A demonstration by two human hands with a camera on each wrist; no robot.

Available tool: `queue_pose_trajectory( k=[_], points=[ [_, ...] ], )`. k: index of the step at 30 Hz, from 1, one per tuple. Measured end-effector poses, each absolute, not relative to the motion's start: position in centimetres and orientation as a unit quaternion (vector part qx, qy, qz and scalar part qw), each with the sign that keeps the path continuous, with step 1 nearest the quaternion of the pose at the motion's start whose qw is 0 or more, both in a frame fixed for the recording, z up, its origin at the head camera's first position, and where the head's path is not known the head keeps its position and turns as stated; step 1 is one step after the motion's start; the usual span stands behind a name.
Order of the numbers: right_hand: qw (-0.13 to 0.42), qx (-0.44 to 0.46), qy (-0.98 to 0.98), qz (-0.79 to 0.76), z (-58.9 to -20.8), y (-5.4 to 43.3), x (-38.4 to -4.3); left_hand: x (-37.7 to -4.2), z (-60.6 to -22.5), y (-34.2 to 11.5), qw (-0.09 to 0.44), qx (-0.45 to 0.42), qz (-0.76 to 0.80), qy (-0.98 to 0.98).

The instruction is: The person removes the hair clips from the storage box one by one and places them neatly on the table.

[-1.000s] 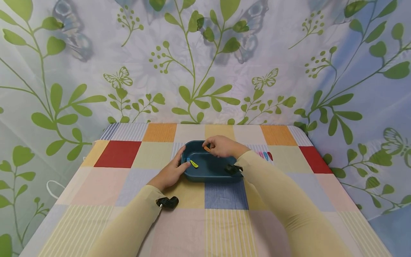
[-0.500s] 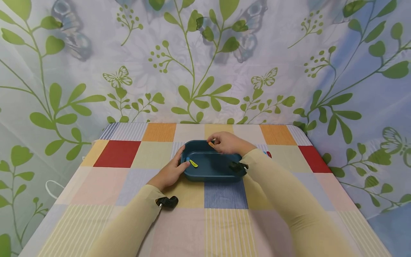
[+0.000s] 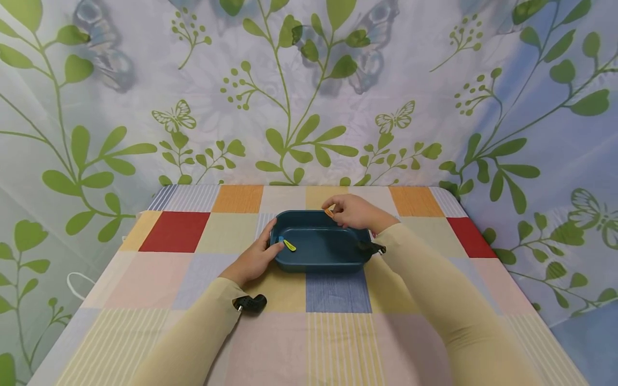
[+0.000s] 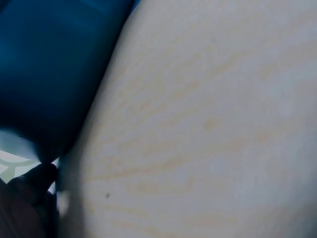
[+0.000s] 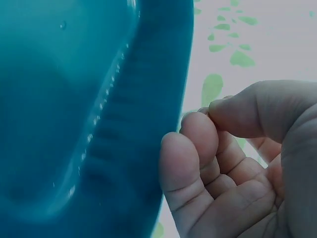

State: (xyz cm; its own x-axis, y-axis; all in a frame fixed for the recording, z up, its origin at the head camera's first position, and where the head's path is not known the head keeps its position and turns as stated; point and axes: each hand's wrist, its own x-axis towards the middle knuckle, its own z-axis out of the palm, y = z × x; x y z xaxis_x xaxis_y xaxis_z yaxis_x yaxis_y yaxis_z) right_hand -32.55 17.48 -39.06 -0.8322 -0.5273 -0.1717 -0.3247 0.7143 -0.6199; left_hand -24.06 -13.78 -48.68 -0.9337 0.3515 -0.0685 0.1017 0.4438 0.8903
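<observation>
In the head view a dark teal tray (image 3: 318, 267) sits on the patchwork cloth. My left hand (image 3: 256, 257) holds its left end, thumb over the rim and fingers along the outer side. A yellow-green snap hair clip (image 3: 289, 245) lies inside near that thumb, beside a small blue piece (image 3: 281, 239). My right hand (image 3: 354, 210) pinches an orange snap hair clip (image 3: 329, 213) above the tray's far right rim. In the right wrist view the thumb and fingertips (image 5: 200, 134) meet just beside the teal wall; the clip is hidden there.
The patchwork cloth (image 3: 338, 348) covers the table, backed by a leaf-print curtain (image 3: 309, 96). Black wrist cameras (image 3: 251, 304) sit on both sleeves. A white cord loop (image 3: 79, 284) shows at the table's left edge.
My right hand has moved right and a little away from me with the orange hair clip. Its arm now covers the row of coloured clips right of the tray. The left hand stays put.
</observation>
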Motion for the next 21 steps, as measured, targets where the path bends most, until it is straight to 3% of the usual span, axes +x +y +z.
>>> queue_pose_trajectory(
  k=[21],
  points=[
    [0.124,-0.157,0.930,-0.310,-37.9,28.5,-31.7,-24.2,-48.6,-13.8,0.124,0.140,0.503,0.844]
  ],
)
